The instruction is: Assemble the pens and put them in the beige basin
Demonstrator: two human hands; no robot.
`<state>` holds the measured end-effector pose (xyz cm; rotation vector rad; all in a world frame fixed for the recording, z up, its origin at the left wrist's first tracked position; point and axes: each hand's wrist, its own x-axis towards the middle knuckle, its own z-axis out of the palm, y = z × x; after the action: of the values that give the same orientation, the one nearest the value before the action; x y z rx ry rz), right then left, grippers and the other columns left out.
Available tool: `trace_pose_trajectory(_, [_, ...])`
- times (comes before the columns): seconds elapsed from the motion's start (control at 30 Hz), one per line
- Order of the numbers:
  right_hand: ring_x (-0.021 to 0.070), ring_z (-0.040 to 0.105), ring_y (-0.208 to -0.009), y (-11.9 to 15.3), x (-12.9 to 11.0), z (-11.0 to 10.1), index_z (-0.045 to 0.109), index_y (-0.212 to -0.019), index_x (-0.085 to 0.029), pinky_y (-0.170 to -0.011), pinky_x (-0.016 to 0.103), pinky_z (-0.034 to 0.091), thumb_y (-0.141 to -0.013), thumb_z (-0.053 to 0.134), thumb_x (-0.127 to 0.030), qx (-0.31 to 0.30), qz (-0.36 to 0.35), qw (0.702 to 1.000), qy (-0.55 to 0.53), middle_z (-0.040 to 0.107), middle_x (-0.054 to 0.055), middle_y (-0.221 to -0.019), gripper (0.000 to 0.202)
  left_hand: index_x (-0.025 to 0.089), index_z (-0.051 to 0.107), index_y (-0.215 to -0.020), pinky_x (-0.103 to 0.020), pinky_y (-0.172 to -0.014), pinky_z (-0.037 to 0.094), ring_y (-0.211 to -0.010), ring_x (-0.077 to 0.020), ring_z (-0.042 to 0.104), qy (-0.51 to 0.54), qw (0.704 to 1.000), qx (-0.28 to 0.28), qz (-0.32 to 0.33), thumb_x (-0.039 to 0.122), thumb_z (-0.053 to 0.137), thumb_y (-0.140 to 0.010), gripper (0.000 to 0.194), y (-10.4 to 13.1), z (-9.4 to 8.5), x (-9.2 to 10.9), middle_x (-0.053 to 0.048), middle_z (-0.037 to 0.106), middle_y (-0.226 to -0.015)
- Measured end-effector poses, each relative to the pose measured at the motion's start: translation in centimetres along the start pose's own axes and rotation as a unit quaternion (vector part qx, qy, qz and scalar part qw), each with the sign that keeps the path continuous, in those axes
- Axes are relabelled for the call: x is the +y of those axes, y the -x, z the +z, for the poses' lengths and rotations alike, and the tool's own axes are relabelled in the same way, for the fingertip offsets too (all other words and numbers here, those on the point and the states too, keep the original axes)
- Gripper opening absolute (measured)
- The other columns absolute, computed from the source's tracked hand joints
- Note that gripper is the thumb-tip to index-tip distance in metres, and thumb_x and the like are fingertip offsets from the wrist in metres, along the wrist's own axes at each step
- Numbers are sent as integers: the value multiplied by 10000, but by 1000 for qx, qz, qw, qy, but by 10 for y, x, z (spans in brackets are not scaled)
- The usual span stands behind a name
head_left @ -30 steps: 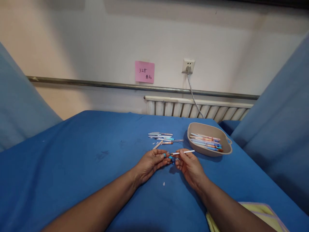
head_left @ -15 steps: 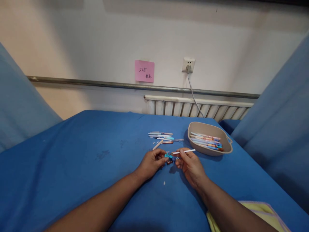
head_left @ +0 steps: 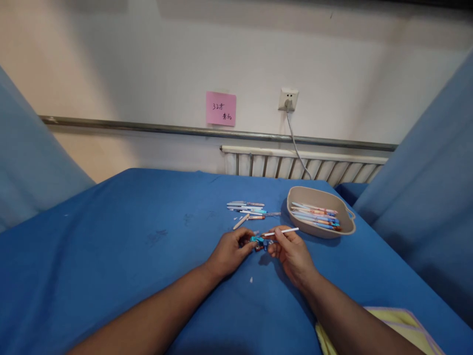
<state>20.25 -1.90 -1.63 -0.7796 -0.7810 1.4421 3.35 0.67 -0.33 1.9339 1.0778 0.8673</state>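
Between the thumb and fingers of my right hand [head_left: 291, 251] is a slim white pen refill [head_left: 286, 230], its tip pointing left. My left hand [head_left: 231, 248] is closed on a small turquoise pen part [head_left: 256, 239], close to the refill's tip. Whether the two touch, I cannot tell. Under and between my fingers lie several small blue and brown pen parts [head_left: 259, 248], partly hidden. Just beyond my hands, several pens and loose pen pieces [head_left: 247, 209] lie on the blue cloth [head_left: 177, 286]. One beige pen barrel [head_left: 241, 221] slants beside my left fingers.
A beige basket [head_left: 351, 229] with several pens stands at the right, near my right hand. A yellow cloth [head_left: 391, 320] lies under my right forearm. One tiny whitish piece [head_left: 251, 280] rests in front of my hands. Behind are a radiator [head_left: 266, 162] and a power cord [head_left: 293, 140].
The turquoise pen part in my left hand has shifted slightly left. My right hand and the refill look almost the same.
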Motion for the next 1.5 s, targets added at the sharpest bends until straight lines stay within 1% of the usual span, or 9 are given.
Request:
trace_pose_trajectory(0.1, [89,583,-487,0,-1,0,576,-821,-163,-441,183,419,-719,687,-419,7,2,1000,-1,683,30,-770,297,159,617,-876,-206,-584,407,-628,-121,534,-55,998,17,-2,315,562,-789,187,-1,-4,-6,15,611,-705])
trace_pose_trajectory(0.23, [95,579,-475,-2,-1,0,576,-815,-163,-429,186,417,-690,708,-427,27,11,1000,-2,687,35,-750,321,175,629,-927,-220,-603,398,-676,-143,537,-165,986,38,-11,331,537,-805,219,-8,-18,-17,-1,599,-734])
trace_pose_trajectory(0.37, [95,583,-483,-3,0,-3,571,-831,-161,-430,181,416,-689,709,-427,44,19,999,-3,693,43,-776,332,191,641,-957,-233,-632,393,-738,-166,553,-272,961,36,-24,286,541,-797,211,-15,-33,-28,-28,617,-802])
trace_pose_trajectory(0.5, [95,584,-488,-3,1,-5,573,-843,-157,-430,180,411,-692,705,-430,47,23,999,-3,694,50,-788,339,206,650,-940,-241,-648,384,-755,-177,557,-337,941,19,-28,261,525,-807,191,-18,-39,-32,-32,625,-807])
trace_pose_trajectory(0.63, [100,578,-478,-3,1,-4,577,-830,-157,-421,187,408,-671,718,-431,49,27,998,-4,693,49,-775,347,211,638,-980,-255,-684,395,-794,-187,568,-339,941,-16,-5,220,518,-811,207,-15,-41,-28,-44,640,-882])
trace_pose_trajectory(0.8, [105,577,-471,-4,2,-1,572,-825,-155,-414,191,402,-656,731,-425,66,25,998,-2,693,47,-764,356,194,613,-1019,-299,-782,392,-887,-214,554,-352,934,14,54,210,486,-849,213,-13,-32,-14,-71,643,-956])
trace_pose_trajectory(1.0, [104,579,-463,-4,3,1,570,-822,-154,-406,184,386,-658,726,-434,70,18,997,8,694,46,-750,360,199,638,-900,-294,-742,402,-823,-212,558,-344,936,-40,65,293,501,-870,169,-16,-16,-13,-59,641,-858])
trace_pose_trajectory(1.2, [106,581,-459,-5,2,-1,572,-828,-159,-411,198,393,-671,705,-468,72,-17,997,21,694,41,-774,372,214,602,-1029,-310,-798,382,-865,-198,532,-316,944,-13,93,323,403,-925,249,-15,-22,-6,-53,611,-917])
trace_pose_trajectory(1.5, [102,579,-456,-5,1,-2,583,-820,-169,-422,207,399,-703,678,-468,63,-41,996,42,691,32,-776,334,223,612,-986,-326,-836,368,-906,-193,503,-254,961,-29,109,277,409,-920,220,-6,-20,3,-40,601,-949])
